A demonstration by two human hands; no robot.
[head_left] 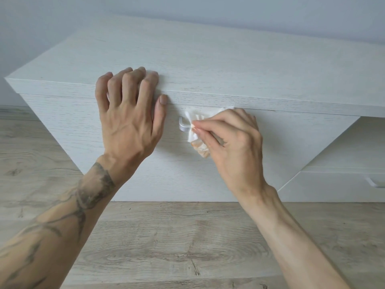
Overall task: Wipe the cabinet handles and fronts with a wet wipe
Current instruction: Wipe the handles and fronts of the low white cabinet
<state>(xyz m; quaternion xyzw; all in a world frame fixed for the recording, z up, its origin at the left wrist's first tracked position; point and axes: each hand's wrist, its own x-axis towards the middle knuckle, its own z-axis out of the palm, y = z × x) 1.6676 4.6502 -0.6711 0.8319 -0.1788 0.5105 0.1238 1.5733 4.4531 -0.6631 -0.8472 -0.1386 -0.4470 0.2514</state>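
Note:
A low white wood-grain cabinet (187,59) stands against the wall. Its front panel (68,130) carries a small silver handle (183,127) near the top middle. My right hand (231,147) pinches a crumpled white wet wipe (194,119) wrapped over the right part of that handle; the wipe's lower end looks orange-stained. My left hand (129,115) rests spread on the cabinet's top front edge, just left of the handle, fingers apart and holding nothing.
Light wood-plank floor (166,247) runs under and in front of the cabinet. At the right, a lower white unit with another drawer front (333,186) and its silver handle (374,183) sits under an open recess. A plain wall rises behind.

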